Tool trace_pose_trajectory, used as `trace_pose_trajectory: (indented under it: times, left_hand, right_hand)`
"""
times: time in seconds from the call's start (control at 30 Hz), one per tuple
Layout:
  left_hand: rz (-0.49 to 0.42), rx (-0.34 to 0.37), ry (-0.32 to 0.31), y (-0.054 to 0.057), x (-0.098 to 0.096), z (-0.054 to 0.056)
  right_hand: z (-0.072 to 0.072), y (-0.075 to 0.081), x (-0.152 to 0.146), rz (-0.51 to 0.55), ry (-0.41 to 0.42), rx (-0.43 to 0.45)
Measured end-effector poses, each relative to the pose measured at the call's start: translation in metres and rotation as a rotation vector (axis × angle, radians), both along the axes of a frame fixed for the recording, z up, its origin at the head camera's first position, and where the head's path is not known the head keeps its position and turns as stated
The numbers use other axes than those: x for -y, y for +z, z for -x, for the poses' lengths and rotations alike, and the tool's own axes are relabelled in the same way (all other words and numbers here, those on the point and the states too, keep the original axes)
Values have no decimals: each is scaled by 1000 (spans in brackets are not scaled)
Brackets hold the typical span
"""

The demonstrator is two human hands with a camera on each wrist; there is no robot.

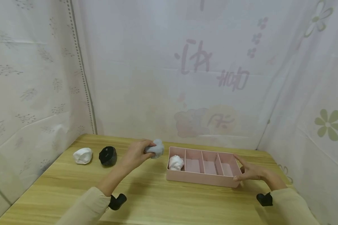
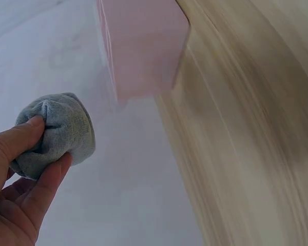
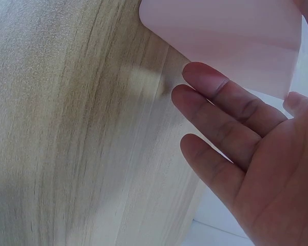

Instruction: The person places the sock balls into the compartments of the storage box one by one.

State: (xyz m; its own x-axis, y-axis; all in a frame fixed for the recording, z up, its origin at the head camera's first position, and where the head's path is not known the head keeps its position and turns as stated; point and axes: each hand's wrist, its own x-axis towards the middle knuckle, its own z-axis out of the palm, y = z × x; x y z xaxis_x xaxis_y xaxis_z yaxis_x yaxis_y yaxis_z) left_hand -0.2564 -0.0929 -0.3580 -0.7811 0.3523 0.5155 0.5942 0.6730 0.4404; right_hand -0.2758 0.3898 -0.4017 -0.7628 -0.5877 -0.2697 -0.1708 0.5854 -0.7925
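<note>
My left hand (image 1: 136, 153) pinches a grey-blue balled-up sock (image 1: 157, 149) between thumb and fingers, raised just left of a pink divided box (image 1: 202, 178). In the left wrist view the folded knit of the sock (image 2: 66, 128) shows above the fingertips. My right hand (image 1: 252, 172) grips the box's right end, thumb on the near corner and forefinger on the far one. The other fingers (image 3: 210, 130) extend loosely beside the end wall in the right wrist view. A white balled-up sock (image 1: 176, 162) sits in the leftmost compartment.
Left of my left hand, a black balled-up sock (image 1: 108, 156) and another white bundle (image 1: 83, 155) lie on the wooden table (image 1: 157, 203). Patterned curtains (image 1: 135, 78) hang behind the table and along both sides. Thin dividers (image 1: 202, 162) separate the box's compartments.
</note>
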Motion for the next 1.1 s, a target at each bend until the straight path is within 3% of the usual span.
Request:
trace_pose_trajectory:
  times: [0.2, 0.5, 0.7, 0.87, 1.1]
  left_hand:
    - [-15, -25, -96, -2, -42, 11]
    - [28, -17, -224, -13, -93, 20]
    - [114, -18, -226, -21, -120, 25]
    - [148, 11, -288, -31, -132, 30]
    - [282, 51, -246, -39, -138, 30]
  right_hand:
    - [-2, 2, 3, -3, -8, 8]
    - [-3, 4, 6, -41, -36, -3]
    - [-2, 3, 4, -30, -29, -3]
    - [-2, 4, 5, -36, -29, 0]
    - [-3, 5, 5, -57, -43, -14]
